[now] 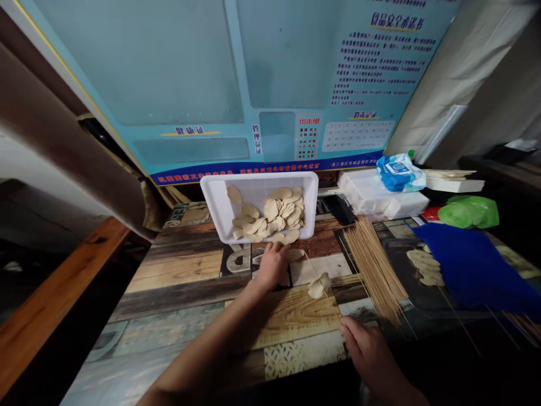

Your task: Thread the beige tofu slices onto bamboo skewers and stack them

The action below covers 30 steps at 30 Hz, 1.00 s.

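My right hand [361,341] is closed round the lower end of a thin wooden skewer [333,303], which slants up and left over the table. Pale, flat oval slices [319,286] are threaded partway up it. My left hand [273,264] has its fingers pinched at the edge of another pale slice [296,255], close to the skewer's tip; the fingertips are partly hidden. Just beyond that hand stands a white plastic tray [216,211], tilted toward me, with a heap of the same slices [273,217] in it.
A bundle of bare skewers [374,270] lies right of centre. Farther right is a dark tray [395,254] with loaded skewers [425,268], partly under a blue cloth [482,265]. Behind are a phone [339,210], white packs [380,194], a wipes pack [400,172] and a green bag [469,212].
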Each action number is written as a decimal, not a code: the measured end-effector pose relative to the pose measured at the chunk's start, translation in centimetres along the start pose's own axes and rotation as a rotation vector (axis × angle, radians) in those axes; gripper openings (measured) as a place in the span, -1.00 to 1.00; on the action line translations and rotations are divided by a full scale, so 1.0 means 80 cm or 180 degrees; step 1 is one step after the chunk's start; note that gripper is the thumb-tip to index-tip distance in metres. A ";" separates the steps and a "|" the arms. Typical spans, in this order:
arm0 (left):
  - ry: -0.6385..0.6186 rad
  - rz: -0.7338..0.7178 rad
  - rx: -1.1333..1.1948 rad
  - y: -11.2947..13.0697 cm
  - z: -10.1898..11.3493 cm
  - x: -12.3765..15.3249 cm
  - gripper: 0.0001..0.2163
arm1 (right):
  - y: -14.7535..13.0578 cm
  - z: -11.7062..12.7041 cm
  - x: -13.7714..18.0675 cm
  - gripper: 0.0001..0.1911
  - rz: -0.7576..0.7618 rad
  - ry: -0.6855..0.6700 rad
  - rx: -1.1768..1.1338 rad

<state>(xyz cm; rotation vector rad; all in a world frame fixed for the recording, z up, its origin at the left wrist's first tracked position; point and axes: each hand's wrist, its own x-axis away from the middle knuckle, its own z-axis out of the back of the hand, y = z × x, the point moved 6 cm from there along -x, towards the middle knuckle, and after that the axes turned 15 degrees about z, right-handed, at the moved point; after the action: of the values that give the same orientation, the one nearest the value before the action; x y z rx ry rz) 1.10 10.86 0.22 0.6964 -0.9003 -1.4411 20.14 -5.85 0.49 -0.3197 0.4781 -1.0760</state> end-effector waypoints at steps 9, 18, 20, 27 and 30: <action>-0.0052 0.0344 0.0775 -0.016 -0.001 -0.012 -0.89 | -0.001 -0.001 0.005 -0.62 0.0021 0.0056 -0.0053; -0.1001 0.1661 0.3542 -0.033 -0.021 0.021 -0.76 | -0.009 -0.016 -0.001 -0.64 -0.0113 -0.0395 -0.0416; -0.1022 0.1634 0.3622 -0.032 -0.018 0.022 -0.77 | -0.009 -0.019 -0.002 -0.64 -0.0109 -0.0460 -0.0423; -0.0861 0.1385 0.3432 -0.031 -0.009 0.022 -0.70 | -0.008 -0.022 -0.004 -0.64 -0.0079 -0.0564 -0.0288; -0.0793 0.1156 0.3196 -0.027 -0.010 0.025 -0.70 | -0.006 -0.021 -0.003 -0.63 -0.0127 -0.0646 -0.0208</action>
<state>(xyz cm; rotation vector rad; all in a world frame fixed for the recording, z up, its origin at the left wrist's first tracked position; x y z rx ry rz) 0.48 8.71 -1.84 1.0099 -1.8760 -0.6895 18.83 -5.89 -0.72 -0.4926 0.3270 -1.0554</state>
